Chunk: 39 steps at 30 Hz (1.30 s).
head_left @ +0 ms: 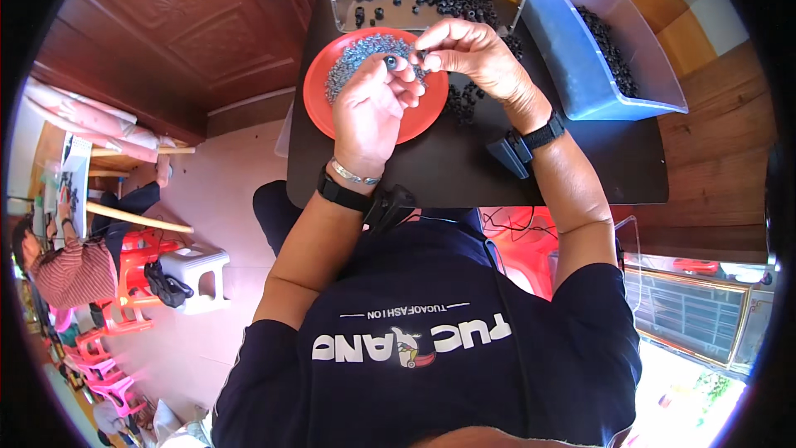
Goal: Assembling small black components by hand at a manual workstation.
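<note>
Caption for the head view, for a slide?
Both hands, left hand and right hand, pinch small parts over a red plate.

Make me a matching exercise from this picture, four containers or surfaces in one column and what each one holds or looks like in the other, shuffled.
Column one:
1. round red plastic plate
2. blue plastic bin
3. clear plastic box
4. dark rectangular table

Column two:
A. black ring parts, top middle
B. small grey metal parts
C. bears the plate
D. black parts, at the right

Pairs: 1-B, 2-D, 3-A, 4-C
</note>
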Motion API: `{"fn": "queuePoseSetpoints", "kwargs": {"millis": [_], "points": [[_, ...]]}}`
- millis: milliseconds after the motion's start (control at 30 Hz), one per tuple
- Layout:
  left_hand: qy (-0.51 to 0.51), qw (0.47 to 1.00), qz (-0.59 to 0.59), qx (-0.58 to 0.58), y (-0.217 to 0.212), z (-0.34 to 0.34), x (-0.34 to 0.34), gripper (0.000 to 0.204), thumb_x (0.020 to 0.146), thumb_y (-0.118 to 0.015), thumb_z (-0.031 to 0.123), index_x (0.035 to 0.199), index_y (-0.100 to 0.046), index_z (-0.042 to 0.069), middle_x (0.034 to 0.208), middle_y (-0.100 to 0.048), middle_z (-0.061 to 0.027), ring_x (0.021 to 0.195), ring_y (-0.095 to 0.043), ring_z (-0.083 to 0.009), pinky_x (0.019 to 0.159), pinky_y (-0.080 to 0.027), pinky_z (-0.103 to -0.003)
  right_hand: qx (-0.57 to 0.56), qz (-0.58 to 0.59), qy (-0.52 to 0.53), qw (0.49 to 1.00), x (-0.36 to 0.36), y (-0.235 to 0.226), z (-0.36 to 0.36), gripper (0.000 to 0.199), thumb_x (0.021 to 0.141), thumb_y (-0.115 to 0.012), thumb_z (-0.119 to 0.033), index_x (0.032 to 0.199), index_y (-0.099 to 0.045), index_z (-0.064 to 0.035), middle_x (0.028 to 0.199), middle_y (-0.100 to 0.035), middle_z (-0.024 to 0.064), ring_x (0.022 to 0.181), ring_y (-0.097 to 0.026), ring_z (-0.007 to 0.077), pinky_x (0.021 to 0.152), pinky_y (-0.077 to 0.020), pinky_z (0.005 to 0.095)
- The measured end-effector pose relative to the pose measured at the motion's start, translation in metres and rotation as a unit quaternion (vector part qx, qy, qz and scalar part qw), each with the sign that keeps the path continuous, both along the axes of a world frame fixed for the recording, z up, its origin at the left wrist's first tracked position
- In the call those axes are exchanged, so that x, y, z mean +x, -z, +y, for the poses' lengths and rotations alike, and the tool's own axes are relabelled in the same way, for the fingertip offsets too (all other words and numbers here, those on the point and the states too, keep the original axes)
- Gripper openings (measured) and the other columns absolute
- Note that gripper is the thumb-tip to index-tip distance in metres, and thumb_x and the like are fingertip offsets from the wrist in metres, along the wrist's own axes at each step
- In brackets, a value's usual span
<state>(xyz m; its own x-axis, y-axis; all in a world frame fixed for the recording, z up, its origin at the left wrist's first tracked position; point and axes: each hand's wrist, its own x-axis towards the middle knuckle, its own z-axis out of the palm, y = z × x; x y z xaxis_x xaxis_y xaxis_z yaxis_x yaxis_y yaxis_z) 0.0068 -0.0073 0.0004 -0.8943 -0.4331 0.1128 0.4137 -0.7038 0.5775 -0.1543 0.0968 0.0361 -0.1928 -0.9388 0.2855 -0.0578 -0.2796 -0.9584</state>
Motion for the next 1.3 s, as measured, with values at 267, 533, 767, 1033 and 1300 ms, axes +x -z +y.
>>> {"fn": "queuePoseSetpoints", "kwargs": {"millis": [267, 533, 767, 1033, 1300], "points": [[-0.012, 0.999, 0.021, -0.022, -0.001, 0.001, 0.001, 0.025, 0.094, -0.047, 0.028, 0.093, -0.057, 0.006, 0.086, -0.059, -0.0049, 0.077, -0.058, -0.0185, 0.069, -0.044, -0.029, -0.024, 0.063, 0.015, 0.998, 0.007, 0.001, -0.001, 0.022, 0.088, -0.060, -0.001, 0.109, -0.065, -0.0031, 0.099, -0.067, 0.0044, 0.095, -0.060, 0.0107, 0.088, -0.0472, 0.0261], [-0.002, 0.999, 0.033, -0.029, -0.001, 0.001, 0.002, 0.024, 0.094, -0.047, 0.028, 0.092, -0.058, 0.006, 0.087, -0.059, -0.0045, 0.079, -0.057, -0.0186, 0.069, -0.043, -0.029, -0.019, 0.064, 0.022, 0.998, 0.011, 0.005, -0.003, 0.021, 0.091, -0.055, -0.001, 0.110, -0.063, -0.0043, 0.096, -0.066, 0.0026, 0.091, -0.059, 0.0090, 0.083, -0.0470, 0.0245], [0.000, 0.999, 0.019, -0.043, 0.002, 0.000, 0.001, 0.023, 0.094, -0.048, 0.027, 0.095, -0.057, 0.006, 0.088, -0.059, -0.0044, 0.078, -0.058, -0.0190, 0.070, -0.043, -0.029, -0.003, -0.025, 0.029, 0.999, 0.004, 0.005, -0.002, 0.016, 0.088, -0.062, -0.009, 0.102, -0.063, -0.0017, 0.096, -0.066, 0.0068, 0.082, -0.059, 0.0114, 0.074, -0.0479, 0.0249], [-0.003, 0.999, 0.015, -0.038, -0.001, 0.003, 0.001, 0.020, 0.094, -0.048, 0.024, 0.098, -0.057, 0.006, 0.088, -0.059, -0.0048, 0.079, -0.059, -0.0194, 0.071, -0.044, -0.030, -0.015, -0.104, 0.005, 0.994, 0.002, 0.017, -0.004, 0.017, 0.084, -0.067, -0.012, 0.099, -0.067, -0.0036, 0.091, -0.067, 0.0034, 0.085, -0.060, 0.0114, 0.076, -0.0487, 0.0267], [-0.004, 0.998, 0.010, -0.063, -0.001, 0.004, 0.001, 0.020, 0.094, -0.047, 0.024, 0.097, -0.055, 0.006, 0.087, -0.060, -0.0051, 0.080, -0.059, -0.0188, 0.070, -0.044, -0.029, -0.019, -0.119, -0.010, 0.993, 0.010, 0.016, -0.005, 0.017, 0.082, -0.068, -0.007, 0.097, -0.066, -0.0010, 0.093, -0.065, 0.0063, 0.083, -0.059, 0.0145, 0.080, -0.0476, 0.0304]]}}
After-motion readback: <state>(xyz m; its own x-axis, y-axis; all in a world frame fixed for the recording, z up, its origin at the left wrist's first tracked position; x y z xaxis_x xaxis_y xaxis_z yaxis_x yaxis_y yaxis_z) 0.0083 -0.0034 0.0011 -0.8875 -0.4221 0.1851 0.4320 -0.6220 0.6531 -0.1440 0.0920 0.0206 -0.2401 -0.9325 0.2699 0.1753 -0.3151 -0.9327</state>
